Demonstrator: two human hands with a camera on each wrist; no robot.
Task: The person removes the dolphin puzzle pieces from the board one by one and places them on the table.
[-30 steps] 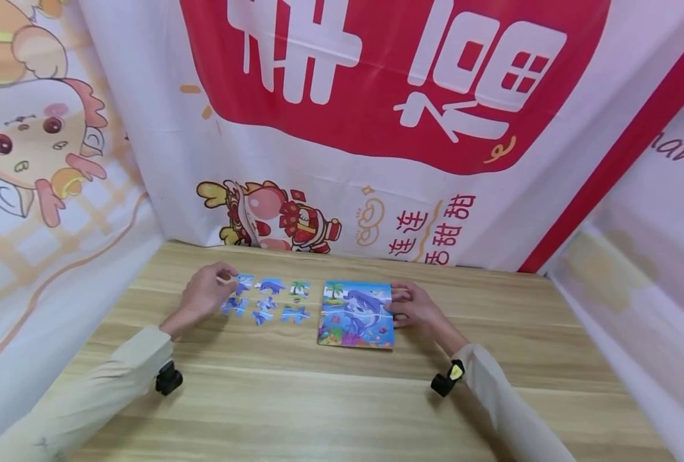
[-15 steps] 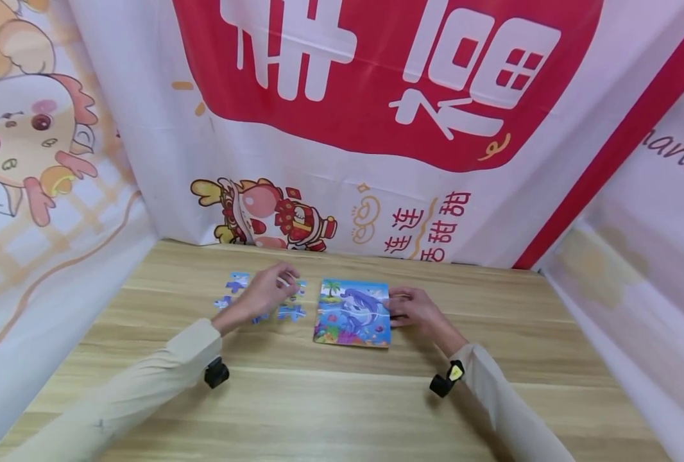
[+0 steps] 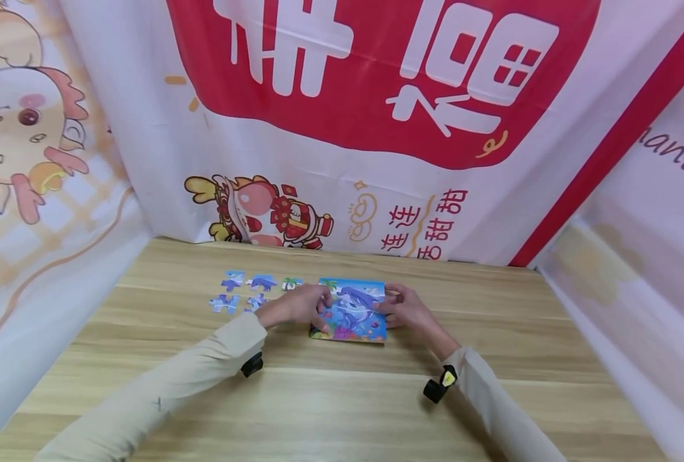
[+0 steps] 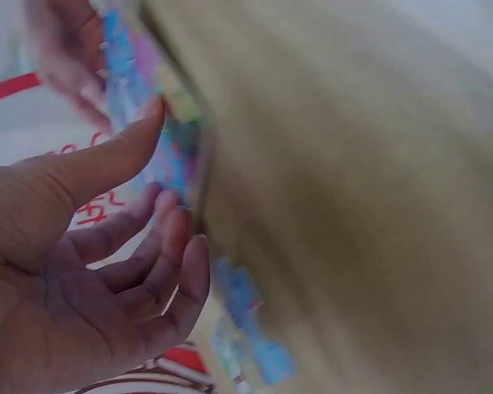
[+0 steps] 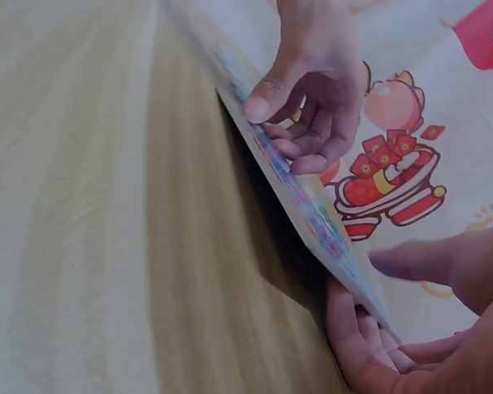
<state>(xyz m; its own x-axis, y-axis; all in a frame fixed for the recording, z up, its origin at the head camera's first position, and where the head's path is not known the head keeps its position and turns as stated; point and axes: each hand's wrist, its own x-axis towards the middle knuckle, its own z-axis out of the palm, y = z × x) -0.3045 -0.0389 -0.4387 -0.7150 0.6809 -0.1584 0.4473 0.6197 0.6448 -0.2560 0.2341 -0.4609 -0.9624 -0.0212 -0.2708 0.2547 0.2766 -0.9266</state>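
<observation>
A square dolphin picture puzzle board (image 3: 353,314) is tilted up off the wooden table. My right hand (image 3: 407,309) grips its right edge, fingers underneath and thumb above, as the right wrist view shows. Over the left part of the board is my left hand (image 3: 303,304), its fingers loosely bent. In the left wrist view, the left thumb (image 4: 119,164) lies close to the board's edge, apart from the fingers; whether it touches is unclear. Loose dolphin puzzle pieces (image 3: 261,282) lie left of the board, some partly hidden by the left hand and forearm.
The wooden table (image 3: 342,404) runs back to a printed white and red cloth (image 3: 376,128). More printed cloth hangs along the left and right sides. Each wrist carries a small black camera.
My left hand has moved right, from the loose pieces to the board's left part. The right hand stays at the board's right edge. The head view has shifted slightly.
</observation>
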